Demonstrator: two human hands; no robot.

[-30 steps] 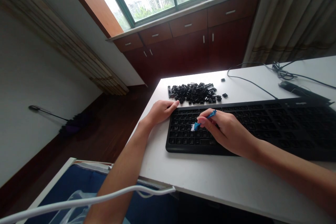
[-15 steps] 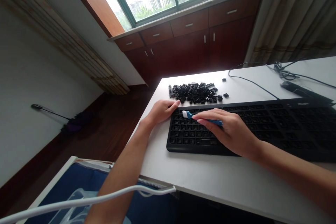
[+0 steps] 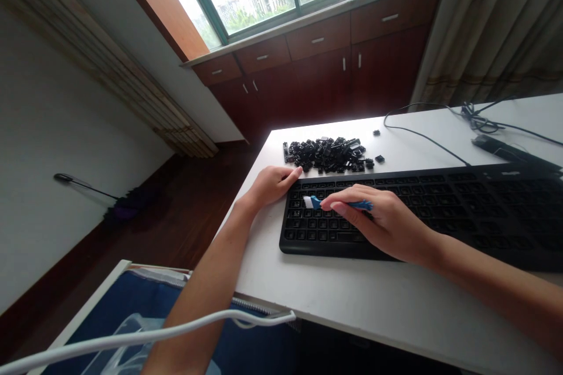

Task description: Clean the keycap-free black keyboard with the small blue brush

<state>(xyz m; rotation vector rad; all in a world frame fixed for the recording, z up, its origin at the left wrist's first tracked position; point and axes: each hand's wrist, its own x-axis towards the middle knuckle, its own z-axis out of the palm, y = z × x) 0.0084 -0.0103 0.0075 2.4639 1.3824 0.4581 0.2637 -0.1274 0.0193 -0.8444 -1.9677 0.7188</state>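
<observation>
Showing bare key sockets, the black keyboard (image 3: 316,247) lies flat.

My slim, bare left hand (image 3: 273,186) has a smooth back and a short-looking thumbnail (image 3: 299,170). My slender-fingered, bare right hand (image 3: 378,217) narrows at the wrist (image 3: 435,246). My smooth, bare left forearm (image 3: 215,261) and long, bare right forearm (image 3: 492,275) both widen toward the elbow.

The right hand (image 3: 373,217) holds a blue-handled brush with white bristles (image 3: 315,203) over a black keyboard without keycaps (image 3: 316,246); the left hand (image 3: 271,185) touches its corner.
</observation>
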